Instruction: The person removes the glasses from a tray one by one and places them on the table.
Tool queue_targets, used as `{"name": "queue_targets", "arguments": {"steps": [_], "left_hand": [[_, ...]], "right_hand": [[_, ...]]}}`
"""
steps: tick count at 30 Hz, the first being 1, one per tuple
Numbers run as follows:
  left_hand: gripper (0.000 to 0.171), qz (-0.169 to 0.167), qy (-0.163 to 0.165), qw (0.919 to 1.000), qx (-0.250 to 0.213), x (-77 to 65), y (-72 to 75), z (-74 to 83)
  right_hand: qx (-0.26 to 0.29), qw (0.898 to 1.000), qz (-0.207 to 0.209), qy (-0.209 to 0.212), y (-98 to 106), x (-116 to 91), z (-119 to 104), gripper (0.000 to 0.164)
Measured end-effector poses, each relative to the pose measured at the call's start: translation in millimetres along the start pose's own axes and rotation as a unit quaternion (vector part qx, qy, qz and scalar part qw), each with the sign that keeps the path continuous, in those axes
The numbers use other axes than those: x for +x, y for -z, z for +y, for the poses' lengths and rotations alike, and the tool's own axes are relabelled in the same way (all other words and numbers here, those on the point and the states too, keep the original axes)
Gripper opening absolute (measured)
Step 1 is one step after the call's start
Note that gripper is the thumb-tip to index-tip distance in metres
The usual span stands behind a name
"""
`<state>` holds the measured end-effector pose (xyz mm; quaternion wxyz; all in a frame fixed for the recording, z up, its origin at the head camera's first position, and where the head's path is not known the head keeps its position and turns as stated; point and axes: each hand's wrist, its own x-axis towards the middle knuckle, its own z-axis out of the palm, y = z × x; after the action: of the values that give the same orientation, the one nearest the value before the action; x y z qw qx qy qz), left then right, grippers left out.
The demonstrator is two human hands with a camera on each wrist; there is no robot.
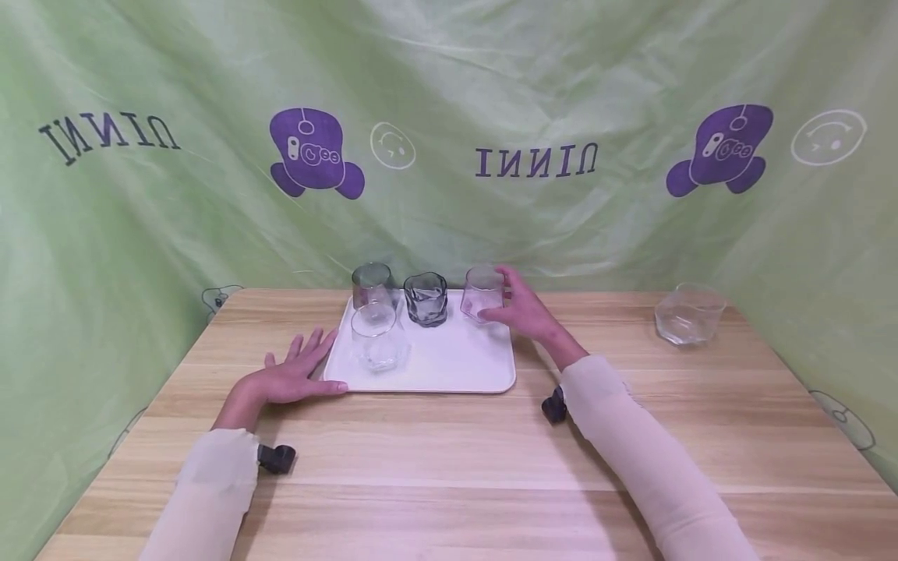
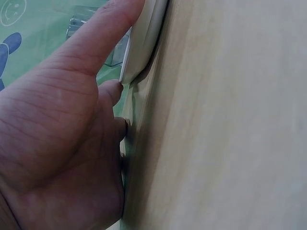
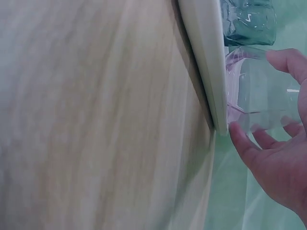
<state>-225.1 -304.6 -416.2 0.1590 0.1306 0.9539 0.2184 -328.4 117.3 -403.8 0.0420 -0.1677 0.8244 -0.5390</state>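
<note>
A white tray (image 1: 449, 374) lies on the wooden table. At its back right corner stands a clear, pink-tinted glass (image 1: 482, 290), its base on the tray. My right hand (image 1: 525, 310) holds this glass from the right, thumb in front and fingers round the far side, as the right wrist view (image 3: 283, 139) also shows. Beside it is a dark grey, wavy-sided glass (image 1: 426, 300). A smoky grey glass (image 1: 372, 282) stands at the back left, partly behind a clear glass (image 1: 379, 347). My left hand (image 1: 291, 375) rests spread at the tray's left edge, thumb along the front left corner.
Apart from the tray, a wide clear glass (image 1: 691, 315) stands on the right side of the table (image 1: 449, 483). A green printed cloth (image 1: 435, 218) hangs right behind the table's back edge and along both sides. Black wrist devices sit at both cuffs.
</note>
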Motion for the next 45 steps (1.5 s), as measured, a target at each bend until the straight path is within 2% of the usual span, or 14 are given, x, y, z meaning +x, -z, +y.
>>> {"name": "queue_targets", "arguments": {"steps": [6, 19, 30, 38, 45], "left_hand": [[0.111, -0.001, 0.000, 1.0000, -0.001, 0.9, 0.2, -0.4], [0.111, -0.004, 0.003, 1.0000, 0.004, -1.2, -0.2, 0.2], [0.111, -0.002, 0.003, 1.0000, -0.002, 1.0, -1.9, -1.8], [0.111, 0.005, -0.009, 0.9997, -0.022, -0.4, -1.3, -0.7], [0.111, -0.001, 0.000, 1.0000, -0.007, 0.7, -1.1, -1.4]], "right_hand": [[-0.007, 1.000, 0.011, 0.003, -4, 3, 1, 0.098], [-0.033, 0.999, 0.034, -0.005, -12, 6, 4, 0.111], [-0.052, 0.998, 0.045, 0.007, -12, 6, 4, 0.102], [-0.058, 0.997, 0.043, 0.000, -10, 6, -2, 0.097], [-0.072, 0.996, 0.046, 0.007, -9, 7, -2, 0.094]]}}
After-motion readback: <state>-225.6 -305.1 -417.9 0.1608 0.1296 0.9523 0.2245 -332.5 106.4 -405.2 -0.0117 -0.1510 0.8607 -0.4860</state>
